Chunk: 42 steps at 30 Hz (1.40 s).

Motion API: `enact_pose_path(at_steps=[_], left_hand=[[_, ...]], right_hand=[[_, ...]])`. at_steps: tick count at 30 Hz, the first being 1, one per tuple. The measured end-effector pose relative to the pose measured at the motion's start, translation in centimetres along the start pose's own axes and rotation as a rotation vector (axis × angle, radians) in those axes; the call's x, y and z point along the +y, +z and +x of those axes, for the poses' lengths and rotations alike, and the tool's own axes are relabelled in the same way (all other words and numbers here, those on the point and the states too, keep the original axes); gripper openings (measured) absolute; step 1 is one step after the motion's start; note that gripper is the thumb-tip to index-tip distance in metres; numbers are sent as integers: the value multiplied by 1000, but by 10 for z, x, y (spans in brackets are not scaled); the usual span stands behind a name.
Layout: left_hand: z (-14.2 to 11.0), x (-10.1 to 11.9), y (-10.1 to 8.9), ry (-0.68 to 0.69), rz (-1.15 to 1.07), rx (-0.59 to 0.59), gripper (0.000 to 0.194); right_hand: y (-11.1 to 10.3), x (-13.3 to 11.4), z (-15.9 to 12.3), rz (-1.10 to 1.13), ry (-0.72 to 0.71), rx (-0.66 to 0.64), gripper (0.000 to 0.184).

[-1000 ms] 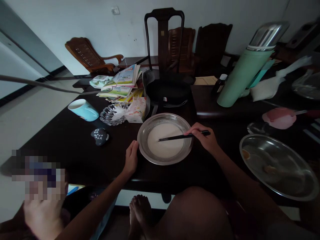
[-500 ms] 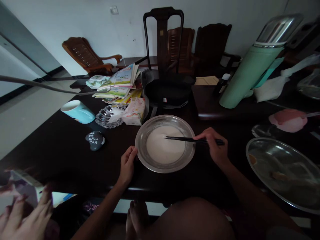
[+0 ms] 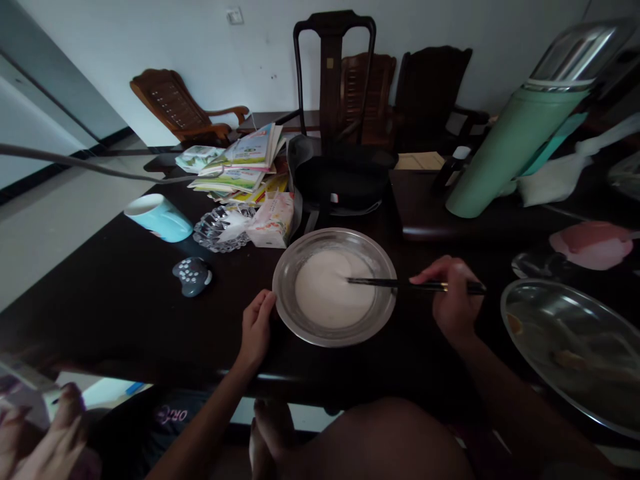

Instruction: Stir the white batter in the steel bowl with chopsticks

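A steel bowl (image 3: 285, 303) stands near the table's front edge, partly filled with pale, whitish batter (image 3: 325, 300). My left hand (image 3: 258, 327) is closed on the bowl's left rim, fingers curled at the edge. In my right hand (image 3: 457, 300) is a pair of dark chopsticks (image 3: 400, 284), held out to the right of the bowl. They cross the right rim almost level, and their tips reach the surface of the batter near the middle.
At left are a light blue mug (image 3: 167, 223), a grey game-controller-shaped object (image 3: 193, 276) and a glass dish (image 3: 210, 230). Behind are a tissue pack (image 3: 273, 220) and booklets (image 3: 250, 153). A green flask (image 3: 515, 147) and large steel basin (image 3: 515, 293) stand right. Another person's hand (image 3: 55, 440) shows lower left.
My right hand has moved right, drawing the chopstick tips a little to the right through the batter. My left hand stays at the rim. The other person's hand has shifted left.
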<state>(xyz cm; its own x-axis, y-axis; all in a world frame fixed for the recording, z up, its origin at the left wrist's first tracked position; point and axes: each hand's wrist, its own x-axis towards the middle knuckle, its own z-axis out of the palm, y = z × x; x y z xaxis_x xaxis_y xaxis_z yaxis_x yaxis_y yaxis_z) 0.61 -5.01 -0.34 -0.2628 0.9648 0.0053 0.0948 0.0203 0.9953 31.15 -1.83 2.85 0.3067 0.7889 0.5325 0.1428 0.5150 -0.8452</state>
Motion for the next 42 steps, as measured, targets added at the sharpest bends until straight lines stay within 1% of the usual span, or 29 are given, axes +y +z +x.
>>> enact_pose_path(at_steps=[1, 2, 3, 6, 7, 8, 9, 12, 13, 14, 15, 17, 19, 20, 21, 23, 25, 26, 27, 29, 31, 32, 33, 34, 37, 38, 39, 40, 42], left_hand=[[0, 0, 0, 3, 9, 5, 39], [0, 1, 0, 4, 17, 10, 39], [0, 1, 0, 3, 25, 16, 38], [1, 3, 1, 10, 63, 34, 39], [1, 3, 2, 12, 77, 39, 40], [1, 3, 2, 16, 90, 45, 40], [1, 4, 2, 22, 104, 50, 40], [0, 4, 2, 38, 147, 51, 42], [0, 3, 2, 44, 153, 50, 43], [0, 3, 1, 45, 155, 50, 43], [0, 4, 1, 42, 158, 50, 44], [0, 4, 1, 35, 172, 56, 45], [-1, 5, 1, 25, 206, 61, 46], [-1, 6, 1, 24, 219, 66, 46], [-1, 6, 1, 22, 227, 68, 46], [0, 6, 2, 13, 230, 73, 47], [0, 6, 2, 6, 227, 78, 46], [0, 7, 3, 3, 226, 79, 46], [1, 7, 3, 1, 227, 83, 46], [1, 8, 4, -1, 234, 94, 46], [0, 9, 4, -6, 242, 103, 45], [0, 9, 4, -8, 247, 107, 45], [0, 10, 4, -9, 253, 109, 45], [0, 10, 4, -9, 263, 111, 45], [0, 11, 4, -9, 292, 110, 44], [0, 12, 3, -7, 294, 105, 44], [0, 12, 3, -3, 291, 101, 44], [0, 12, 3, 1, 285, 96, 44], [0, 11, 3, 7, 272, 93, 45]], right_hand=[[0, 0, 0, 66, 8, 56, 46], [1, 0, -1, 105, 15, 56, 46], [2, 0, -2, 102, 24, -7, 45], [3, -3, -4, -52, 53, -348, 36], [2, -4, -4, -108, 55, -420, 32], [1, -5, -3, -152, 50, -430, 31], [0, -5, -2, -180, 42, -375, 30], [-3, -3, 0, -134, 51, -68, 42], [-4, -3, 0, -79, 57, -2, 45], [-3, -2, -1, -21, 61, 15, 47], [-3, -2, -2, 20, 68, -24, 47], [-1, -3, -4, 17, 82, -216, 42], [-1, -5, -4, -71, 79, -402, 34], [-1, -6, -3, -132, 63, -432, 32], [-2, -6, -2, -187, 42, -407, 31], [-5, -6, 0, -233, 22, -238, 36], [-7, -5, 0, -173, 45, -85, 45], [-7, -4, 0, -119, 62, -60, 48], [-7, -3, -1, -72, 77, -76, 49], [-6, -3, -3, -46, 89, -218, 45], [-4, -4, -4, -106, 60, -383, 36], [-3, -5, -3, -151, 35, -422, 32], [-3, -6, -3, -193, 9, -415, 30], [-3, -6, -2, -218, -14, -353, 31], [-4, -8, 0, -125, -27, -51, 44], [-4, -8, -1, -57, -18, 6, 48], [-3, -8, -2, -1, -4, 13, 50], [-3, -9, -3, 24, 16, -32, 49], [-2, -10, -4, -33, 44, -222, 43]])
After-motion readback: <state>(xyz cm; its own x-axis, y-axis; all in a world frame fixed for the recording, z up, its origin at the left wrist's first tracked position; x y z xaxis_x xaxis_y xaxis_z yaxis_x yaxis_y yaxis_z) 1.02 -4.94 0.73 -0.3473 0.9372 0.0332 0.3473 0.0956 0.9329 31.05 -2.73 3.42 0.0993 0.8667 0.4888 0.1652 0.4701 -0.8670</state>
